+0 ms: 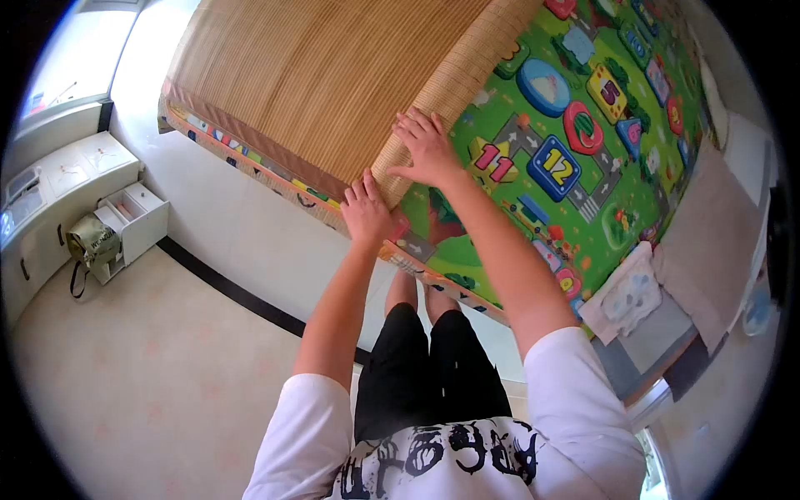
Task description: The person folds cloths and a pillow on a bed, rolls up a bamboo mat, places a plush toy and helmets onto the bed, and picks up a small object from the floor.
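Note:
A tan bamboo mat (308, 75) with a brown cloth border lies on the bed, its right side rolled into a long tube (462, 71). My left hand (365, 210) rests at the near end of the roll, fingers spread over its edge. Farther up the same roll lies my right hand (426, 150), its fingers apart on top and the thumb stretched toward the left hand. Under the mat, and bare to the right of the roll, is a green play mat (475, 200) printed with numbers and roads.
White cabinets (50, 225) stand at the left, with an open drawer (137, 212) and a bag (93, 242) at it. A pinkish-grey cloth (708, 242) and a folded patterned cloth (625, 296) lie at the bed's right end. My legs stand against the bed's near side.

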`<state>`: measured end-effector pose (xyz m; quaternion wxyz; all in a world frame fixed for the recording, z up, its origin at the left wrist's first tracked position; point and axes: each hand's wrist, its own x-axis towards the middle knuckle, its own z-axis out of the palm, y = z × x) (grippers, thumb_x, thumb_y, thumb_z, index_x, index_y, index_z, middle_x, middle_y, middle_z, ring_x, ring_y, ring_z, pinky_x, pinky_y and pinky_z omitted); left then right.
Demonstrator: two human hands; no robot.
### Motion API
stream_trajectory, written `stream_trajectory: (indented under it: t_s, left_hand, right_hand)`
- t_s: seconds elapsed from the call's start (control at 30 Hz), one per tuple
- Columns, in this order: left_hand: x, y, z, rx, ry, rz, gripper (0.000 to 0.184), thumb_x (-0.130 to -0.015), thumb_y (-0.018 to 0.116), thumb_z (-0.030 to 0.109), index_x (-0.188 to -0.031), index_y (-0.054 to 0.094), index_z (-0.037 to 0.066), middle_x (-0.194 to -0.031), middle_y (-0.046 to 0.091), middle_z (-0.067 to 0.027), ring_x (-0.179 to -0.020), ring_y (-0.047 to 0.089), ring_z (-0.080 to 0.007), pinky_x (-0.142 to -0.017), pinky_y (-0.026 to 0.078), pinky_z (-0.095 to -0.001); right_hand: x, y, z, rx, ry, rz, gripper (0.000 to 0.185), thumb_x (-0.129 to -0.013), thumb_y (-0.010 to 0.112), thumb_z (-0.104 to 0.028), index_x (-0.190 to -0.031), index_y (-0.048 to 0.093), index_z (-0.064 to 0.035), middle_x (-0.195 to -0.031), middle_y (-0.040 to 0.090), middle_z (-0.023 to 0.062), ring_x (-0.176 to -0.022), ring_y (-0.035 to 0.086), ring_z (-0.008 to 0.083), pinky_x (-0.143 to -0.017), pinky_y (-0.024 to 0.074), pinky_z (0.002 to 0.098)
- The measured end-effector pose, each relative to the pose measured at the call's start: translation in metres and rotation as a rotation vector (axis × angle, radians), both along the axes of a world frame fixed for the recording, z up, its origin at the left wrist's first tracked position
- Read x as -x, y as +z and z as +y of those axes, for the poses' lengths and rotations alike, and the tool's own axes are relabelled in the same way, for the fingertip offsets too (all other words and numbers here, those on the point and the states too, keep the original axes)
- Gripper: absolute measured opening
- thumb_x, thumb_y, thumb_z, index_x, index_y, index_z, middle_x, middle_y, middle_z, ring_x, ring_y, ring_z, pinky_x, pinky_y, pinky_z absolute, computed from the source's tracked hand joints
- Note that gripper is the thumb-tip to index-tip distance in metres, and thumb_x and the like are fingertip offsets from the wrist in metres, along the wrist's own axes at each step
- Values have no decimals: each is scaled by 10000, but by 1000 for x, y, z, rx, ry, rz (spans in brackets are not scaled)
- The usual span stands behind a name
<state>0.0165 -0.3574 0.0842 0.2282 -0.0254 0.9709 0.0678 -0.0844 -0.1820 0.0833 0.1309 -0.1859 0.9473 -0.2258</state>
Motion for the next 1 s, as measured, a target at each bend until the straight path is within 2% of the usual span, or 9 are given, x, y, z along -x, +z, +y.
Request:
stream_trajectory:
  t_s: [0.13, 0.33, 0.43, 0.53, 0.63, 0.73, 0.83, 0.93, 1.0]
  left_hand:
    - [2, 0, 6, 20, 40, -36, 1240, -618, 868, 520, -1583, 219, 90, -1344, 487, -150, -1211, 496, -359, -952, 472, -516]
    - [11, 7, 2, -27, 124, -134, 1219, -601, 890, 444, -1583, 231, 150, -1389, 449, -165, -1246, 476, -392, -995, 461, -548]
    - [8, 13, -8, -151, 177, -42, 1156, -586, 899, 410, -1551, 318, 150, -1368, 467, -176, -1252, 469, -411, -1001, 473, -531]
    - [-17, 0, -25, -177, 186, 213, 1046, -595, 924, 333, -1496, 433, 129, -1347, 484, -167, -1225, 504, -389, -984, 476, -498]
    - [-32, -9, -43, -326, 245, 275, 973, -628, 910, 298, -1470, 453, 125, -1293, 516, -195, -1179, 525, -401, -972, 503, -460]
    - [-26, -1, -54, -394, 290, 327, 876, -643, 917, 302, -1401, 530, 99, -1243, 554, -187, -1139, 560, -385, -969, 502, -452]
    - [-2, 5, -74, -503, 346, 168, 817, -616, 937, 330, -1316, 602, 72, -1178, 598, -175, -1139, 577, -376, -981, 496, -448]
    - [21, 9, -98, -519, 321, -42, 751, -604, 942, 376, -1235, 677, 66, -1095, 663, -155, -1107, 617, -366, -938, 520, -447]
    - [36, 5, -114, -565, 307, -183, 754, -574, 952, 394, -1207, 703, 69, -1077, 701, -148, -1054, 663, -334, -907, 540, -431]
  right_hand:
    - [-6, 13, 38, -140, 253, 63, 736, -805, 804, -351, -1457, 510, -177, -1601, 374, 44, -1508, 289, 265, -1236, 231, 542]
    - [-9, -4, 21, -185, 155, 255, 532, -893, 622, -182, -1419, 550, -199, -1583, 408, 19, -1459, 381, 242, -1209, 285, 554]
    - [0, -6, 9, -213, 143, 264, 441, -917, 598, -177, -1357, 613, -192, -1518, 499, 25, -1423, 437, 242, -1200, 292, 565]
    - [15, -7, 1, -186, 155, 261, 368, -932, 581, -178, -1290, 668, -188, -1433, 585, 35, -1408, 466, 240, -1194, 295, 571]
    - [39, -4, -13, -304, 251, 222, 342, -887, 680, -218, -1227, 705, -192, -1359, 634, 33, -1372, 502, 221, -1190, 300, 563]
    - [83, 35, -44, -620, 459, -210, 432, -780, 810, -241, -1199, 718, -195, -1325, 646, 32, -1313, 541, 203, -1206, 287, 530]
    - [109, 42, -66, -646, 457, -408, 508, -688, 887, -250, -1169, 733, -199, -1310, 642, 34, -1262, 565, 218, -1222, 272, 494]
    - [114, 44, -68, -500, 422, -361, 552, -675, 897, -276, -1189, 714, -198, -1334, 614, 42, -1289, 536, 243, -1235, 255, 486]
    - [111, 39, -62, -339, 395, -217, 671, -647, 914, -285, -1266, 666, -206, -1366, 576, 51, -1333, 495, 260, -1237, 246, 507]
